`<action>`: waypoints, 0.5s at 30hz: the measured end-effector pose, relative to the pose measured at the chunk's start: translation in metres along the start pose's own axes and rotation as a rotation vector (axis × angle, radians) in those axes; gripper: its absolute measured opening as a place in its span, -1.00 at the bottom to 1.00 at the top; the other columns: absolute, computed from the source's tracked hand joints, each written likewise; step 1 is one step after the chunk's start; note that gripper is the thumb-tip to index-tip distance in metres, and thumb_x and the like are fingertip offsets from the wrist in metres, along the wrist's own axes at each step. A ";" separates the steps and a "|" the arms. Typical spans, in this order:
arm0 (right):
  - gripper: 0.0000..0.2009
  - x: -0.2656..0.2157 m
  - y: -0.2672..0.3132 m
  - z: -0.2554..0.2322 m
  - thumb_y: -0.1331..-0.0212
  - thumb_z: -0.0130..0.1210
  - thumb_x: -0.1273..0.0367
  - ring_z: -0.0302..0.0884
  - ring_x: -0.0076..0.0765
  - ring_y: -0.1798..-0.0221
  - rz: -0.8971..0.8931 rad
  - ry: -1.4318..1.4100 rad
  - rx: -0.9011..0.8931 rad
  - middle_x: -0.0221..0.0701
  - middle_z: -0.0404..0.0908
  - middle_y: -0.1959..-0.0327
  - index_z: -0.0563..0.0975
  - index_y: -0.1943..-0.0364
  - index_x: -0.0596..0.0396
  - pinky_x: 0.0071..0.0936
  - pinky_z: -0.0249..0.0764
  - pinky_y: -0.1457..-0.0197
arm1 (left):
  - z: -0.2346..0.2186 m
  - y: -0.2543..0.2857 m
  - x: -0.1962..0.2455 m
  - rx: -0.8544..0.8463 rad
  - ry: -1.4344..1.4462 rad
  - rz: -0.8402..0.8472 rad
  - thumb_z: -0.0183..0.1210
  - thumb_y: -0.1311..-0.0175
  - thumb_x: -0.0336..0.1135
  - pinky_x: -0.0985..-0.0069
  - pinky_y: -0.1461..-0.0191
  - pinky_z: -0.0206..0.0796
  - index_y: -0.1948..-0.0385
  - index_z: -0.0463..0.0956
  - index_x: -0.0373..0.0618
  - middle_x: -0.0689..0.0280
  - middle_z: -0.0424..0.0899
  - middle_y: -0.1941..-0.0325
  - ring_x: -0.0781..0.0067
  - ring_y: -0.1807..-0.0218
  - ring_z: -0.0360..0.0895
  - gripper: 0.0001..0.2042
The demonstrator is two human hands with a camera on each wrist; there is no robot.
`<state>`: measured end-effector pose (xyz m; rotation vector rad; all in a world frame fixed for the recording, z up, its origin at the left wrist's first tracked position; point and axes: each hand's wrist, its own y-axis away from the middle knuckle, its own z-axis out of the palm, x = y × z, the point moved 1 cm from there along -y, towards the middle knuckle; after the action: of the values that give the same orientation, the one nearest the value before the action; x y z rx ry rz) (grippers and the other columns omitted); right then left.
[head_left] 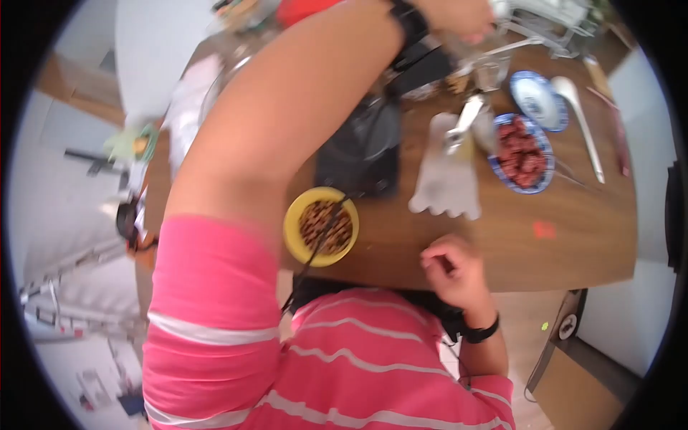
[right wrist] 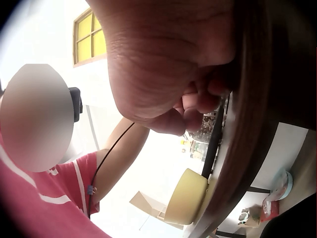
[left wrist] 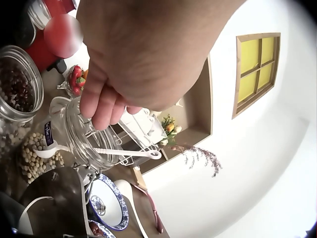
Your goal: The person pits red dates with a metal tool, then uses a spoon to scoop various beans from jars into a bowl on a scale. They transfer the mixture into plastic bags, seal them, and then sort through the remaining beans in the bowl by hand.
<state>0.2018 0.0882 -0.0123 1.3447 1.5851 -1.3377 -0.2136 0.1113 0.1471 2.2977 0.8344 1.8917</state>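
My left hand [head_left: 459,18] is stretched to the far side of the table, blurred in the head view. In the left wrist view its fingers [left wrist: 101,106] hang fairly straight at the mouth of a clip-top glass jar [left wrist: 69,131]. Pale round beans [left wrist: 37,161] lie inside the jar, along with a long-handled white measuring spoon [left wrist: 126,152] whose handle sticks out of the mouth. My right hand [head_left: 459,272] rests loosely curled by the near table edge, holding nothing. To its left stands a yellow bowl [head_left: 292,229] of brown beans, with a dark cable crossing over it.
A black flat appliance [head_left: 358,154] sits behind the yellow bowl. Right of it lie a pale scalloped board [head_left: 448,186], a blue-rimmed bowl of red meat-like chunks [head_left: 523,154], another blue-patterned dish [head_left: 539,100] and a white spoon [head_left: 584,129]. A second jar [left wrist: 20,84] holds dark beans.
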 end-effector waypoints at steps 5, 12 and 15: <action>-0.88 -0.011 -0.004 -0.013 -0.09 0.29 0.58 0.58 -0.42 0.49 0.023 0.000 -0.001 -0.39 0.63 0.42 0.63 0.32 0.10 -0.51 0.44 0.45 | 0.048 0.032 0.002 0.259 -0.560 0.333 -0.01 -0.52 -0.39 0.52 0.22 0.56 -0.14 0.53 -0.27 0.30 0.73 0.07 0.58 0.28 0.66 -0.72; -0.89 -0.006 -0.003 -0.017 -0.09 0.30 0.55 0.54 -0.43 0.54 0.020 -0.011 -0.053 -0.41 0.60 0.44 0.64 0.31 0.09 -0.48 0.43 0.49 | 0.054 0.043 0.010 0.290 -0.552 0.317 0.03 -0.54 -0.29 0.55 0.18 0.53 -0.14 0.54 -0.25 0.33 0.73 0.08 0.59 0.26 0.63 -0.70; -0.88 -0.003 -0.002 -0.014 -0.09 0.29 0.59 0.54 -0.43 0.54 0.005 -0.050 -0.036 -0.39 0.62 0.42 0.63 0.31 0.12 -0.48 0.42 0.49 | 0.064 0.092 0.016 0.376 -0.477 0.292 0.11 -0.44 -0.26 0.45 0.23 0.49 0.08 0.61 -0.19 0.27 0.74 0.20 0.44 0.29 0.65 -0.77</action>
<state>0.2025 0.1007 -0.0054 1.2827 1.5639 -1.3239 -0.1190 0.0580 0.1793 3.0633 0.8806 1.2328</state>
